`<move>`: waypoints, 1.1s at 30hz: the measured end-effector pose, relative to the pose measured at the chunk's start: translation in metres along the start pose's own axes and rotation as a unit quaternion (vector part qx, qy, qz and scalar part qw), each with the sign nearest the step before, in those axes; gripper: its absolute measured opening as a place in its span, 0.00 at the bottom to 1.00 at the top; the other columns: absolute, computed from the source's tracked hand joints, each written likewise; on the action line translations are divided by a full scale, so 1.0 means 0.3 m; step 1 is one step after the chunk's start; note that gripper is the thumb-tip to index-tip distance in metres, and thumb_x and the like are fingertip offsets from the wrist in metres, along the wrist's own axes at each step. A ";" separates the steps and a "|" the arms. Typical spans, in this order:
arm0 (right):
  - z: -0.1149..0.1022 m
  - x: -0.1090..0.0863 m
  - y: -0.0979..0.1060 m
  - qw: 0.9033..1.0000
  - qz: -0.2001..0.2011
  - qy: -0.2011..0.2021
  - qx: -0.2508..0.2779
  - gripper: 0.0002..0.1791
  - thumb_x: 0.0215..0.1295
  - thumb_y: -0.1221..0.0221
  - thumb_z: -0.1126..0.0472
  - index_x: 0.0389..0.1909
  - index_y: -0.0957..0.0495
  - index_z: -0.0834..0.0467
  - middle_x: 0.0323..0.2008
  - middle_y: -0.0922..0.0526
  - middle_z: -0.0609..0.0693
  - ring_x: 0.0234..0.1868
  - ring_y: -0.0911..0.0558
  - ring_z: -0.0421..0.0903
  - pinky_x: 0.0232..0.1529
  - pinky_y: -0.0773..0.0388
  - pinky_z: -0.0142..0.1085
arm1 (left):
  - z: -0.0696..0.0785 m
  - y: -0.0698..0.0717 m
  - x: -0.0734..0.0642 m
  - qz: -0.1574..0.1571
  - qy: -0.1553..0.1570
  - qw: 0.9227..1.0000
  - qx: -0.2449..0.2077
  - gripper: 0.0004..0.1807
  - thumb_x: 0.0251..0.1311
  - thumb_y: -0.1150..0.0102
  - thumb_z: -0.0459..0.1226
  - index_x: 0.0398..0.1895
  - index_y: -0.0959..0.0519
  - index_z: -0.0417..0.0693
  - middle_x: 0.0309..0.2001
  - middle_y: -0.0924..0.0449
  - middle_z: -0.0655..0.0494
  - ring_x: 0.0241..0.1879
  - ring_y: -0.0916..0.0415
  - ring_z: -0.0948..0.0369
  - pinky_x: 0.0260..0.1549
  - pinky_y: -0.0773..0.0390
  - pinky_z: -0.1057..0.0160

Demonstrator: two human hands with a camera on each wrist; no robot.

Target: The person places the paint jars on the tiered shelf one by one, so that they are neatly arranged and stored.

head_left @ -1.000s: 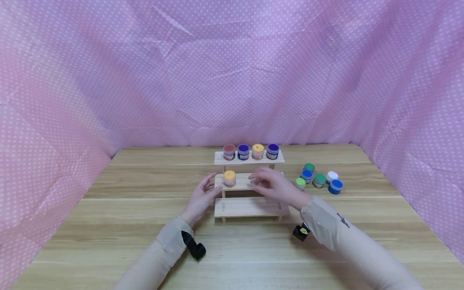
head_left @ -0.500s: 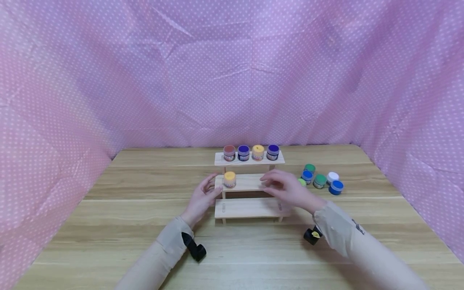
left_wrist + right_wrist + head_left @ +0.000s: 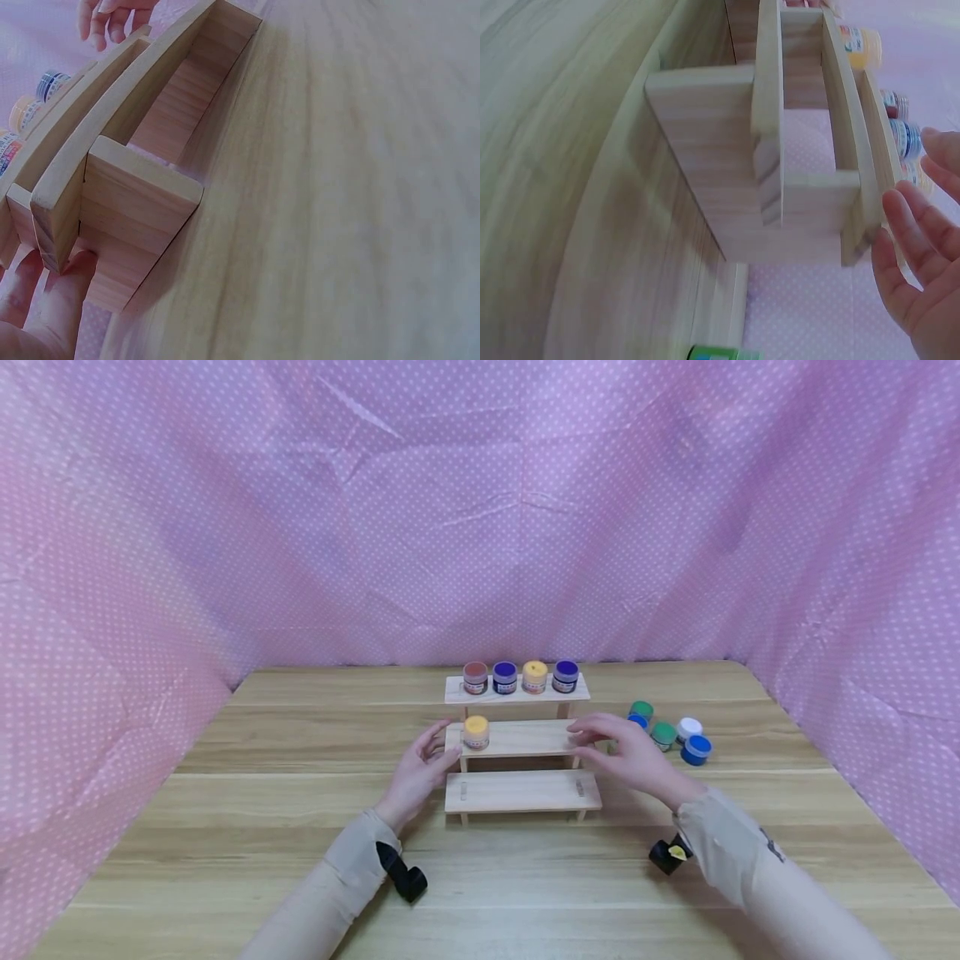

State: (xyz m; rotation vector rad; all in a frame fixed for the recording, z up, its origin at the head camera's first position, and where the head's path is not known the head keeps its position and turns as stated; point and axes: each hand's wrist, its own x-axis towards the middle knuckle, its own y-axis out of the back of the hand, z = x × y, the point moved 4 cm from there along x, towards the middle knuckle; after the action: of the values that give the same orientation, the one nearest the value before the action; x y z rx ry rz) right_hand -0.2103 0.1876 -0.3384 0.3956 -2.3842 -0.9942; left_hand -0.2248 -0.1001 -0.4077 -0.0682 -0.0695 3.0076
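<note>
A three-tier wooden display stand (image 3: 517, 789) stands on the table. On its middle tier, at the left end, sits a single jar with a yellow-orange lid (image 3: 476, 732). My left hand (image 3: 417, 774) is at the left end of this tier, its fingertips (image 3: 75, 274) touching the wood, fingers relaxed. Beside the right end of the same tier is my right hand (image 3: 626, 754), loosely curved, holding nothing; whether its fingertips touch the board cannot be told. Along the top tier stand a reddish-brown jar (image 3: 475, 678), two dark purple-blue jars (image 3: 505, 678) and a yellow-orange one (image 3: 535, 677).
Right of the stand, several paint jars cluster on the wooden table (image 3: 300, 793): green (image 3: 663, 736), white (image 3: 688, 729) and blue (image 3: 696, 749) among them, some partly hidden by the right hand. A pink dotted cloth (image 3: 480, 527) hangs around the table's back and sides.
My right hand has slid rightward along the middle tier, from near its centre to its right end, and now covers some of the loose jars. The left hand stays in place.
</note>
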 end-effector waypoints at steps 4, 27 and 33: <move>0.030 -0.024 0.019 1.000 0.016 -0.011 -0.011 0.16 0.59 0.36 0.64 0.49 0.21 0.58 0.47 0.18 0.52 0.43 0.18 0.47 0.47 0.21 0.47 | 0.001 0.000 -0.002 0.003 0.004 1.000 0.003 0.33 0.62 0.45 0.31 0.71 0.42 0.49 0.58 0.30 0.43 0.38 0.26 0.67 0.22 0.33 0.73; 0.177 -0.182 0.151 0.993 0.110 -0.023 -0.026 0.16 0.56 0.37 0.72 0.47 0.21 0.65 0.41 0.19 0.48 0.39 0.21 0.31 0.42 0.27 0.20 | -0.001 0.000 0.005 -0.002 0.001 1.000 -0.003 0.32 0.63 0.45 0.30 0.70 0.42 0.47 0.56 0.28 0.43 0.37 0.26 0.66 0.20 0.35 0.75; 0.202 -0.208 0.175 0.992 0.116 -0.040 -0.024 0.16 0.57 0.37 0.72 0.47 0.22 0.66 0.38 0.21 0.39 0.38 0.24 0.24 0.41 0.28 0.18 | 0.000 -0.001 0.004 -0.002 0.001 1.000 -0.011 0.32 0.63 0.45 0.30 0.70 0.42 0.47 0.54 0.28 0.45 0.34 0.27 0.65 0.19 0.37 0.75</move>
State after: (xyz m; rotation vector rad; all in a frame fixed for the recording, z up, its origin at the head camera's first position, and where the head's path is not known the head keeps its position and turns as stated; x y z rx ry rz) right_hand -0.1970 0.2863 -0.3584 0.0596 -2.4056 -0.9742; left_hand -0.2259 -0.0995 -0.4077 -0.0725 -0.1013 3.0024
